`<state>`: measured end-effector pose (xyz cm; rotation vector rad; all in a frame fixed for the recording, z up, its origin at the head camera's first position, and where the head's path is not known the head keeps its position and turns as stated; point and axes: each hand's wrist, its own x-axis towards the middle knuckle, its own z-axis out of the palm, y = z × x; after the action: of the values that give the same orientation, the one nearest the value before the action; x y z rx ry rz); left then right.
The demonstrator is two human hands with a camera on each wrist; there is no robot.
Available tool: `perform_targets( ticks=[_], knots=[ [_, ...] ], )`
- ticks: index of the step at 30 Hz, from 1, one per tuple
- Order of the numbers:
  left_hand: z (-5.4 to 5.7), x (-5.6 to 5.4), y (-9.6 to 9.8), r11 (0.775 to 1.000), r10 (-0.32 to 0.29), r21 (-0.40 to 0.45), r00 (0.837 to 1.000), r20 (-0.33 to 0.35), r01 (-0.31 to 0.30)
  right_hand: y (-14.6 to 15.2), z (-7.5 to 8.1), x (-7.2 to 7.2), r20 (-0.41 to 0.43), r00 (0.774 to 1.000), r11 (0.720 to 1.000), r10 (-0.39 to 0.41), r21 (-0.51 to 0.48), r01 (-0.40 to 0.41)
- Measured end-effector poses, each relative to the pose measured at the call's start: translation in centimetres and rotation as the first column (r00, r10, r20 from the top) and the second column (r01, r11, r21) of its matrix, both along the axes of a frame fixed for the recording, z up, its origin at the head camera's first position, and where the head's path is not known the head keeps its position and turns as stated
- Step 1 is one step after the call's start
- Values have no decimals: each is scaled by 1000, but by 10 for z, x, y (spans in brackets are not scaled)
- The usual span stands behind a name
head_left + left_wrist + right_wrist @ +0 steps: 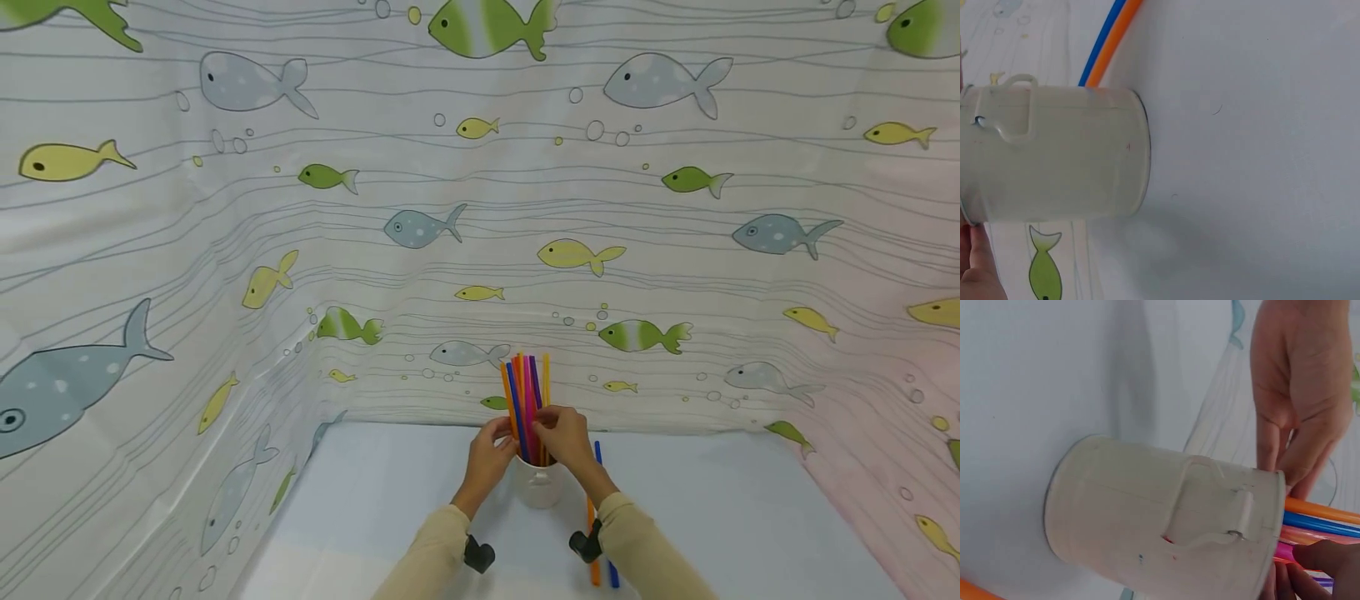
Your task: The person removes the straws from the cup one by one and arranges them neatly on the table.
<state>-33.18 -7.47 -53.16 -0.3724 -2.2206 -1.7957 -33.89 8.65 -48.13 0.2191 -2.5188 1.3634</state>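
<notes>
A white metal mug [538,490] with a wire-like handle [1194,500] stands upright on the white table. Several long coloured straws rise from it, among them an orange straw [510,398], a blue straw [517,408] and a pink straw [1285,551]. At the mug's left side my left hand [489,457] touches the rim, its fingers beside the orange straw and partly hidden behind the mug. From the right, my right hand [566,435] pinches the pink straw just above the rim, thumb in front.
On the table right of the mug lie a loose blue straw [613,575] and a loose orange straw [595,571], partly under the right forearm. A fish-patterned curtain [420,275] encloses the table at the back and sides.
</notes>
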Motion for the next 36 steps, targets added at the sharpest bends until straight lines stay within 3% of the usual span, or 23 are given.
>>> perform_targets(
  ticks=[7, 15, 21, 28, 36],
  knots=[
    [2, 3, 1, 1000, 5, 6, 1000, 5, -5, -4, -7, -1, -25, 1000, 1000, -6, 0, 6],
    [32, 27, 2, 1000, -19, 18, 1000, -13, 19, -9, -10, -3, 2, 1000, 1000, -15, -5, 15],
    [39, 31, 5, 1000, -9, 15, 1000, 0, 9, -12, -9, -5, -7, 1000, 1000, -27, 8, 27],
    [5, 4, 3, 1000, 25, -5, 999, 38, -24, -14, -10, -4, -16, 999, 999, -36, 5, 36],
    [4, 2, 2, 999, 28, -27, 999, 20, -27, -14, -11, -6, -60, 997, 999, -46, 0, 46]
  ],
)
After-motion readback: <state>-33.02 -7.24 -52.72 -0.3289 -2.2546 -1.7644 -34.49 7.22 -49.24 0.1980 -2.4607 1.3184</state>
